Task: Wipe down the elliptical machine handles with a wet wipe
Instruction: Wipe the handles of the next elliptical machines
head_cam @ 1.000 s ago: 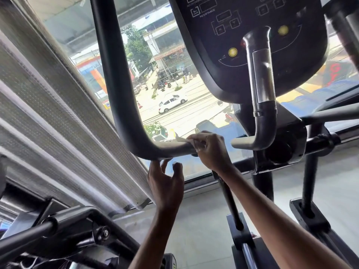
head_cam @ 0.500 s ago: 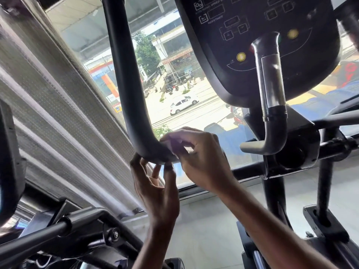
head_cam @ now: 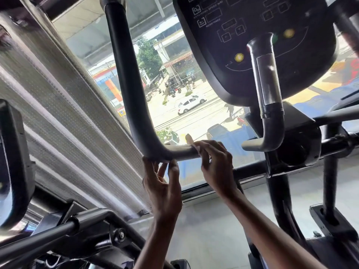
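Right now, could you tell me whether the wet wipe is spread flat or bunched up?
Bunched up: the wet wipe shows as a crumpled tuft that the right hand pinches against the handle; no flat sheet shows.

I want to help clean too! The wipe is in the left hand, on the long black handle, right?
Not quite. The head view shows the wipe in the right hand, not the left, on the long black handle.

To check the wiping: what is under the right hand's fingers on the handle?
A pale wet wipe, held against the handle by the right hand. Only its edge and one upturned corner show; the fingers cover the rest.
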Tool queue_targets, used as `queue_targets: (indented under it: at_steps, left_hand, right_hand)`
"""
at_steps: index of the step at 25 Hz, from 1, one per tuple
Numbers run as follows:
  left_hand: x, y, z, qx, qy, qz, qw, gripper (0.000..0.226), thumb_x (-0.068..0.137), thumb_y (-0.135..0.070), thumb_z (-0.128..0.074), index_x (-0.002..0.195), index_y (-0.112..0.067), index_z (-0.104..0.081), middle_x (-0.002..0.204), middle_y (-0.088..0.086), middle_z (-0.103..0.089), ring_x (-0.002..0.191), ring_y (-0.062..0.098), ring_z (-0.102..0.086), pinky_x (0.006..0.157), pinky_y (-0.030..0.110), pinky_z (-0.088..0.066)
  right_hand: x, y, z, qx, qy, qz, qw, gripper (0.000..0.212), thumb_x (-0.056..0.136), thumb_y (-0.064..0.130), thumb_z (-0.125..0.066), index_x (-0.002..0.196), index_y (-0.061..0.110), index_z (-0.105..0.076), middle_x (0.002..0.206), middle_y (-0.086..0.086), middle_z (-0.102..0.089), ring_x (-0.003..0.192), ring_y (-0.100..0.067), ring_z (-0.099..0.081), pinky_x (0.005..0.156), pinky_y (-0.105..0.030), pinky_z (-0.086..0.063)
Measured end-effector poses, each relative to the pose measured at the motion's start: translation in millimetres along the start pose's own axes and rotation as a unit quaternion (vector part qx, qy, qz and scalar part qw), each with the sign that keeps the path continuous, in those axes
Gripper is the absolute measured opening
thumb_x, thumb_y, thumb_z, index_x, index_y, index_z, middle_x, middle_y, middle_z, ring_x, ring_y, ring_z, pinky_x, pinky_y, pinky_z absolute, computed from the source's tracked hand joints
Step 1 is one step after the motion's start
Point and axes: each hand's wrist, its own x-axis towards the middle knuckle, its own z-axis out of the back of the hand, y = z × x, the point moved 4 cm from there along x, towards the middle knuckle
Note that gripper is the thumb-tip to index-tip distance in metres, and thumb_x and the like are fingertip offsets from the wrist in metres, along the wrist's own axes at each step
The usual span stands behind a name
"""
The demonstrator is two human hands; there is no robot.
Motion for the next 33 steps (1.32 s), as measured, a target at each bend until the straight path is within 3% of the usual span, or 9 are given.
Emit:
queue_targets:
  at_steps: [3, 8, 13, 18, 21, 24, 26, 29, 33]
  left_hand:
    - [0, 7, 2, 0.002, -0.001, 0.002, 1.0, 0.018, 0.086, -0.024, -0.059, 0.103, -0.027, -0.054, 0.091, -0.002, -0.068, 0.089, 0.013, -0.066, 0.079, 0.027, -0.054]
    - [0, 12, -1, -0.006, 0.007, 0.007, 1.0, 0.02, 0.086, -0.026, -0.061, 0.104, -0.024, -0.051, 0.096, 0.002, -0.067, 0.094, 0.02, -0.066, 0.086, 0.043, -0.059]
    - [3, 14, 2, 0.001, 0.03, -0.004, 1.0, 0.021, 0.088, -0.025, -0.061, 0.107, -0.02, -0.053, 0.096, 0.007, -0.067, 0.096, 0.027, -0.068, 0.087, 0.06, -0.058]
    - [13, 11, 9, -0.013, 0.083, 0.007, 0.996, 0.022, 0.086, -0.025, -0.065, 0.104, -0.024, -0.054, 0.095, -0.018, -0.07, 0.1, 0.01, -0.069, 0.092, 0.052, -0.061]
    - [18, 10, 12, -0.027, 0.137, 0.002, 0.99, 0.02, 0.087, -0.022, -0.065, 0.103, -0.026, -0.054, 0.094, -0.02, -0.069, 0.1, 0.008, -0.068, 0.091, 0.043, -0.061]
    - [23, 10, 17, -0.05, 0.179, -0.015, 0.983, 0.013, 0.093, -0.021, -0.06, 0.103, -0.027, -0.055, 0.092, -0.02, -0.068, 0.098, 0.01, -0.068, 0.085, 0.029, -0.058]
    - [28, 8, 20, -0.075, 0.206, -0.011, 0.976, 0.008, 0.096, -0.034, -0.052, 0.101, -0.033, -0.058, 0.091, -0.016, -0.065, 0.094, 0.016, -0.064, 0.087, 0.034, -0.055]
    - [41, 5, 24, -0.112, 0.233, 0.01, 0.966, 0.028, 0.095, -0.045, -0.038, 0.104, -0.039, -0.064, 0.092, -0.017, -0.069, 0.095, 0.014, -0.069, 0.089, 0.036, -0.057]
    - [59, 0, 25, -0.087, 0.277, 0.029, 0.957, 0.04, 0.098, -0.044, -0.029, 0.1, -0.028, -0.066, 0.089, -0.021, -0.075, 0.095, 0.006, -0.075, 0.089, 0.034, -0.059]
  right_hand:
    - [-4, -24, -8, -0.019, -0.009, -0.056, 0.998, 0.019, 0.095, 0.004, -0.063, 0.105, 0.012, -0.076, 0.099, -0.002, -0.075, 0.09, -0.02, -0.069, 0.082, -0.043, -0.057]
    - [-8, -42, -12, -0.032, -0.009, -0.112, 0.993, 0.02, 0.094, 0.01, -0.061, 0.104, 0.013, -0.077, 0.097, -0.004, -0.075, 0.089, -0.024, -0.07, 0.079, -0.026, -0.049]
    - [-19, -50, -19, -0.015, -0.039, -0.201, 0.979, 0.022, 0.093, 0.011, -0.061, 0.109, 0.017, -0.075, 0.101, -0.001, -0.075, 0.099, -0.024, -0.068, 0.086, -0.032, -0.051]
    - [-30, -23, -25, 0.06, -0.113, -0.221, 0.967, 0.026, 0.097, 0.021, -0.059, 0.117, 0.026, -0.075, 0.106, 0.026, -0.064, 0.108, -0.014, -0.065, 0.091, -0.03, -0.053]
    - [-33, -25, -28, 0.068, -0.156, -0.294, 0.94, 0.019, 0.097, 0.02, -0.063, 0.109, 0.018, -0.078, 0.1, 0.007, -0.074, 0.101, -0.016, -0.068, 0.091, -0.036, -0.055]
    - [-43, -7, -35, 0.079, -0.218, -0.282, 0.931, 0.021, 0.092, 0.016, -0.064, 0.107, 0.014, -0.078, 0.099, 0.002, -0.075, 0.098, -0.016, -0.07, 0.088, -0.031, -0.055]
    - [-47, -1, -42, 0.089, -0.248, -0.277, 0.924, 0.023, 0.089, 0.016, -0.063, 0.107, 0.013, -0.079, 0.098, 0.001, -0.076, 0.095, -0.016, -0.071, 0.086, -0.036, -0.057]
    - [-49, -3, -49, 0.129, -0.286, -0.332, 0.889, 0.028, 0.083, 0.016, -0.061, 0.105, 0.017, -0.079, 0.092, 0.001, -0.078, 0.088, -0.017, -0.073, 0.082, -0.047, -0.059]
    - [-57, 23, -55, 0.172, -0.334, -0.291, 0.88, 0.028, 0.08, 0.007, -0.064, 0.1, 0.017, -0.08, 0.094, 0.002, -0.078, 0.093, -0.015, -0.074, 0.085, -0.041, -0.059]
